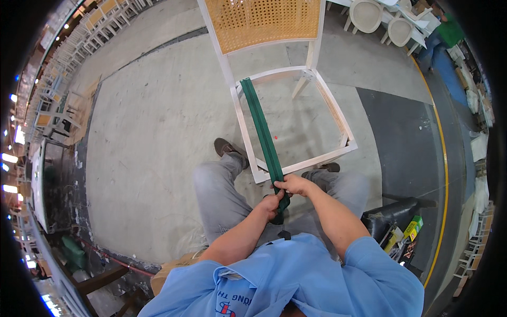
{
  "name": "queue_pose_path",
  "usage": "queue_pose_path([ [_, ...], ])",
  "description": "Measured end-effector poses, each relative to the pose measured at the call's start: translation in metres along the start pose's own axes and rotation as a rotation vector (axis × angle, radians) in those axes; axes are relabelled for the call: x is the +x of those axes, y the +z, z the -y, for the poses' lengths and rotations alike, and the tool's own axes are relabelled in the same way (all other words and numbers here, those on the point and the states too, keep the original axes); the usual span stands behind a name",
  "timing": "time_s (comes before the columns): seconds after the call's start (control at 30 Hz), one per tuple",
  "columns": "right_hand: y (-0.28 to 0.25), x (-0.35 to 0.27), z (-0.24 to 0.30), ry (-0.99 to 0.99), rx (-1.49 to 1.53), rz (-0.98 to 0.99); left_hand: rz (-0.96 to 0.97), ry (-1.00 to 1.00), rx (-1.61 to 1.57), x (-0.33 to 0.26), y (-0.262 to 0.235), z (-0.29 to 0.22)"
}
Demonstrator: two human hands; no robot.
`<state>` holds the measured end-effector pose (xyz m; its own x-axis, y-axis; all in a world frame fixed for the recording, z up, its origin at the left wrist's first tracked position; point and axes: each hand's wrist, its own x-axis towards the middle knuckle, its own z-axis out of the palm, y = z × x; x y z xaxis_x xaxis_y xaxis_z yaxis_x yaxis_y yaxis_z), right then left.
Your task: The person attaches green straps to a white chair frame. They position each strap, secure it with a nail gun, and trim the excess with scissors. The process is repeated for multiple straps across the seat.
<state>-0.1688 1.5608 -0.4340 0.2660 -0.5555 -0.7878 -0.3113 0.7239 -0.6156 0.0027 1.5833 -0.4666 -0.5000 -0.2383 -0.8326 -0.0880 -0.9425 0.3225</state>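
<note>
A pale wooden chair frame [246,122] stands in front of my knees, its seat an open square and its back filled with woven cane [264,21]. One dark green webbing strap [262,124] runs from the seat's back rail, along the left side of the opening, over the front rail to my hands. My left hand [271,205] is closed round the strap close to my lap. Just above it, my right hand [293,185] grips the same strap at the front rail. More green webbing hangs bunched below my fingers, partly hidden.
By my right knee lies a black bag or cushion [393,216] beside a yellow-green box [413,228]. Rows of chairs [97,26] line the far left. Round seats [365,15] and a person in green [449,33] are at the far right.
</note>
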Motion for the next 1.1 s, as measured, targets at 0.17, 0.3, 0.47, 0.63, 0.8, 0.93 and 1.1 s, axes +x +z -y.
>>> queue_pose_path([
  [0.17,0.004,0.029,-0.019,-0.239,-0.288,-0.140,-0.323,0.046,0.460,-0.004,0.010,-0.006],
  [0.3,-0.004,0.054,-0.037,-0.125,-0.565,-0.142,-0.405,0.407,0.925,-0.050,0.018,-0.023],
  [0.47,-0.010,0.088,-0.058,-0.241,-0.695,-0.138,-0.657,1.005,1.503,-0.081,0.018,-0.074],
  [0.63,-0.009,0.100,-0.063,-0.262,-0.841,-0.219,-0.550,0.809,1.798,-0.047,0.019,-0.115],
  [0.8,-0.006,0.076,-0.053,-0.142,-0.591,-0.201,-0.596,0.911,1.799,-0.036,0.010,-0.110],
  [0.93,-0.010,0.048,-0.049,0.079,0.002,-0.314,-0.600,0.922,1.800,-0.032,0.006,-0.106],
  [1.1,0.017,0.035,-0.040,0.488,1.136,-0.088,-0.606,0.919,1.811,-0.030,0.005,-0.106],
])
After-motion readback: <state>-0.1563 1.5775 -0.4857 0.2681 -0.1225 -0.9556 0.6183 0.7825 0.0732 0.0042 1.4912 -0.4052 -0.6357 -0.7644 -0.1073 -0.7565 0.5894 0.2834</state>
